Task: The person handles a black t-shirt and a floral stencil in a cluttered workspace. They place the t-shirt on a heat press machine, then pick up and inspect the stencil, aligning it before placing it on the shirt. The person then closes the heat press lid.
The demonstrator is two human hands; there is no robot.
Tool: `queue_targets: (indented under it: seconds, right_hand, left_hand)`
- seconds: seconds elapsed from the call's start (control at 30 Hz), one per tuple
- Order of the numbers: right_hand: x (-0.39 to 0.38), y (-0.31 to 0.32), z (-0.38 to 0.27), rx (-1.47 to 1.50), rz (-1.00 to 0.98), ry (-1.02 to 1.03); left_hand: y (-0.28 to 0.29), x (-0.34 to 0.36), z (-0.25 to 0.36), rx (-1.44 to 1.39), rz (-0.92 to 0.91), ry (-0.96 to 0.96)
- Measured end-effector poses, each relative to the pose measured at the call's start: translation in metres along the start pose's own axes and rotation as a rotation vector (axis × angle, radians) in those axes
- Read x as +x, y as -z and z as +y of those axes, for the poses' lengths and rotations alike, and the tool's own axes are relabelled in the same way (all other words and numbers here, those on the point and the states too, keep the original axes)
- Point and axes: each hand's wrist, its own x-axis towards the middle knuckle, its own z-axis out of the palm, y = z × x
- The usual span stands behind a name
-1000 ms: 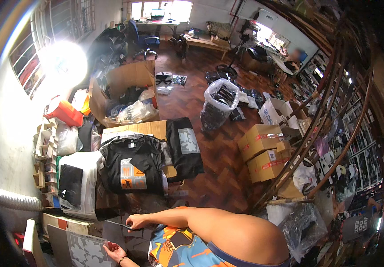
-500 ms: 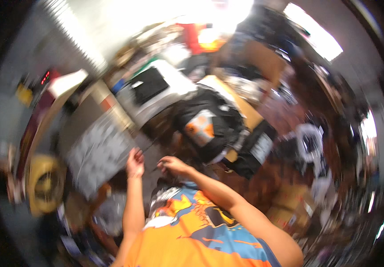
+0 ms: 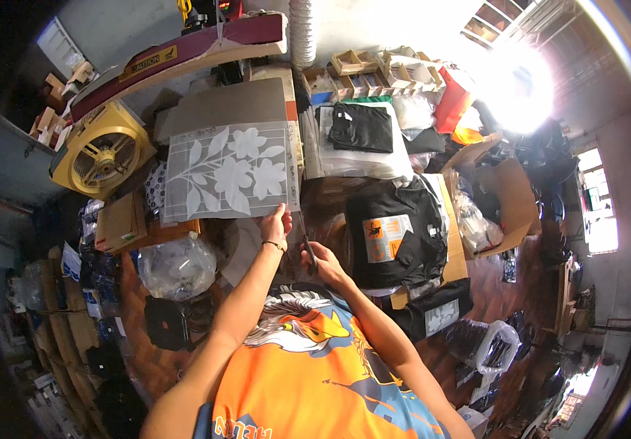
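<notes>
Our left hand [image 3: 277, 225] has its fingers drawn together at the near right corner of a patterned sheet [image 3: 231, 172], pinching the edge there. Our right hand [image 3: 323, 262] is curled around the dark handles of a pair of scissors [image 3: 310, 252], whose slim blades point away from us, just beside the sheet's right edge — how far apart the blades stand, we cannot tell. The two hands are near each other but not touching.

The sheet lies ahead of us, slightly to the left, flat over a plain grey board [image 3: 235, 102] and reaching past its near side. It is a thin greyish film with pale flowers and leaves spread across it, fine straight lines behind them, and handwriting along the far and right margins. Our left fingers cover a little of its corner.

Beyond the board's far left side hangs a thick maroon-edged plate [image 3: 176, 62], and left of the sheet a yellow fan [image 3: 103, 154] sits tilted. Nearer to us is a bulging clear plastic bag [image 3: 176, 271]. On the right we see a black printed shirt [image 3: 396, 234] — spread beside an open cardboard box [image 3: 513, 208] — and, farther off, a folded black garment [image 3: 361, 128].
</notes>
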Motion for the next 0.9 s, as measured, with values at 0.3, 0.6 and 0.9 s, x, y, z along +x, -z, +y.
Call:
queue_targets:
  seconds: [0.3,0.6,0.9]
  right_hand:
    - [0.014,-0.019,-0.013,-0.117,0.042,0.094]
    - [0.016,-0.026,-0.013,-0.225,0.063,0.162]
    - [0.018,-0.031,-0.015,-0.156,0.098,0.161]
  left_hand:
    - [-0.015,-0.013,0.002,0.027,0.002,-0.022]
    - [-0.009,-0.014,0.002,0.1,-0.086,-0.001]
    - [-0.007,-0.014,0.007,0.117,-0.097,0.038]
